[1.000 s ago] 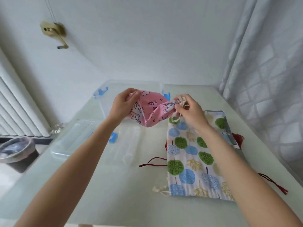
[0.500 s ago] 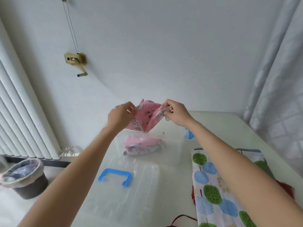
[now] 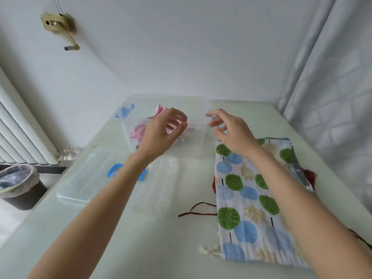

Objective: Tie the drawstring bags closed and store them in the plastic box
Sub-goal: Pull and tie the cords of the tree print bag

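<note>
1. While both hands hover above the plastic box [image 3: 198,125], the left hand [image 3: 161,131] and the right hand [image 3: 231,129] hold nothing, their fingers loosely curled.
2. Pink bags [image 3: 138,130] lie inside the box.
3. The tree-print bag [image 3: 247,196] lies flat on the tabletop [image 3: 141,248], beside the box lid [image 3: 90,182].
</note>
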Demonstrator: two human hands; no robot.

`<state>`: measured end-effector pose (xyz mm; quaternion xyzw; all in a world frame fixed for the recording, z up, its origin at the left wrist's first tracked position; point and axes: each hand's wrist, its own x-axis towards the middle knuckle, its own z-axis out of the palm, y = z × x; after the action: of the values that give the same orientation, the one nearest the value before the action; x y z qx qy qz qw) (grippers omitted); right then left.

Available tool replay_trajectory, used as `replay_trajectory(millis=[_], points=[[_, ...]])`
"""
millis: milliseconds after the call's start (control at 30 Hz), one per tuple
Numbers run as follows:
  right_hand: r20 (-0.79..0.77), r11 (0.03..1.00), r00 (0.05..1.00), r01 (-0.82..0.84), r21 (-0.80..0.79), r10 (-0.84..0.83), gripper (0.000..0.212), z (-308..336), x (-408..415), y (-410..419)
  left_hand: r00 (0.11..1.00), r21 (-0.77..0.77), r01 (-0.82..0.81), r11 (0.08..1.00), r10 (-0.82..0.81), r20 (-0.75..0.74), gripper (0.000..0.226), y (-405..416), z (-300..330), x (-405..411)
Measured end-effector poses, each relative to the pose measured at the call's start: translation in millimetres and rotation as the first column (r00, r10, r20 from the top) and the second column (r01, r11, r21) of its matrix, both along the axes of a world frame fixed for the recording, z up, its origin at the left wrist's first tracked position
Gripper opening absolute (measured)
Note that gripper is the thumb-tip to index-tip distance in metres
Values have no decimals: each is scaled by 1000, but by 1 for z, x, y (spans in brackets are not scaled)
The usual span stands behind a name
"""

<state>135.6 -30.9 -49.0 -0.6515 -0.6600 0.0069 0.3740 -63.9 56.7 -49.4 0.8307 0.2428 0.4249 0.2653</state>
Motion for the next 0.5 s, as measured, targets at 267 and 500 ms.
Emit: replay_trajectory(millis=[267,500], points=[[112,976,979,183,-119,-170,21,-70,6,-159,895,-136,197,971,-235,-379,23,-124,-66,24],[178,936,955,274,-222,-237,31,-111,13,-269,827,-76,197,977,-207,-523,72,-182,-102,-3]])
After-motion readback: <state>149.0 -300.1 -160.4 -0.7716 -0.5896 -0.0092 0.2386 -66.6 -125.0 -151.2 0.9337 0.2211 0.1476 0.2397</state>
